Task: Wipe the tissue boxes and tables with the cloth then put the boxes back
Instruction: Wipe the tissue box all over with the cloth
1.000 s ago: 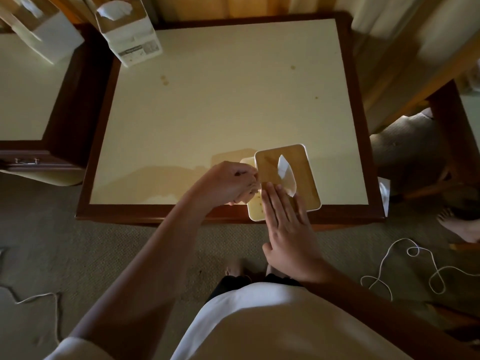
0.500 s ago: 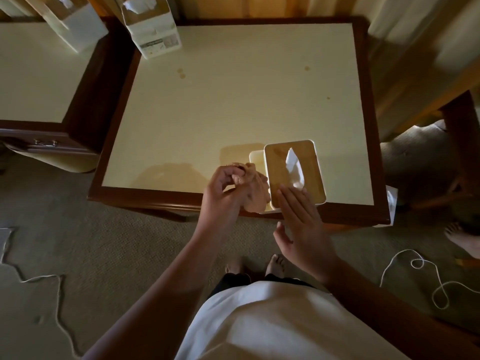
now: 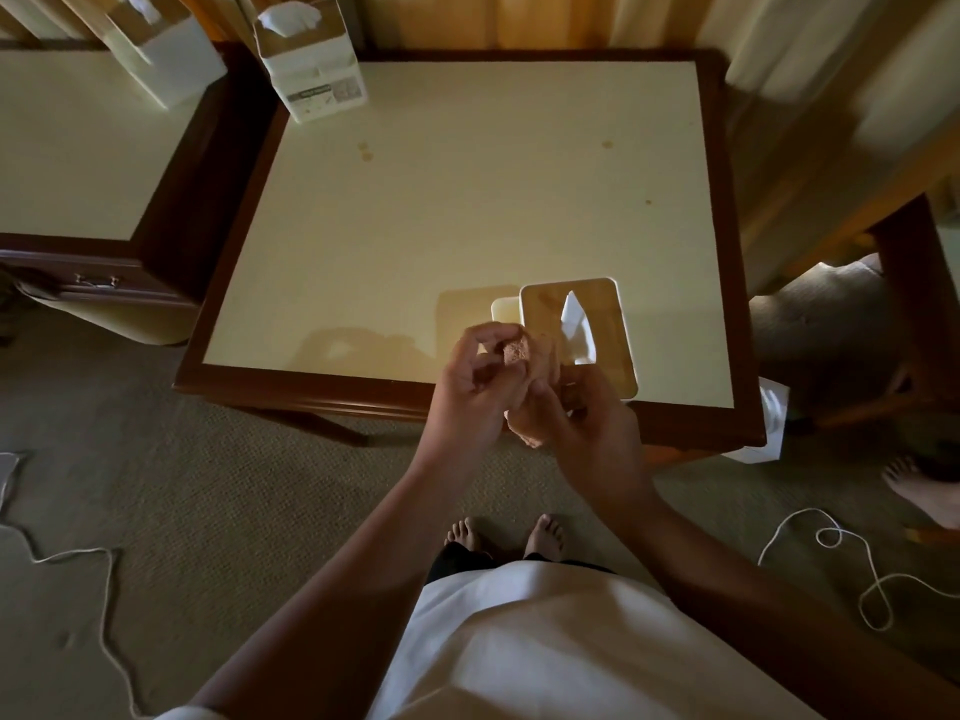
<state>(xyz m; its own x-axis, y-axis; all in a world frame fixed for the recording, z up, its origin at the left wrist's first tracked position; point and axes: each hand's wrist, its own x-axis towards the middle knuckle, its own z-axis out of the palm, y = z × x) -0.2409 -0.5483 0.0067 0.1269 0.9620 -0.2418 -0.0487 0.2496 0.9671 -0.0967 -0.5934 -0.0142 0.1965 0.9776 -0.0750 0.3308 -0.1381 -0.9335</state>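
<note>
I hold the cloth (image 3: 524,376) bunched between my left hand (image 3: 475,402) and right hand (image 3: 587,428), both closed on it above the near edge of the table (image 3: 467,210). Just behind my hands a wood-topped box (image 3: 576,330) with a tissue poking out sits on the table near its front edge. A white box (image 3: 311,65) stands at the far left corner, and another box (image 3: 166,59) stands on the side table (image 3: 67,148) to the left.
</note>
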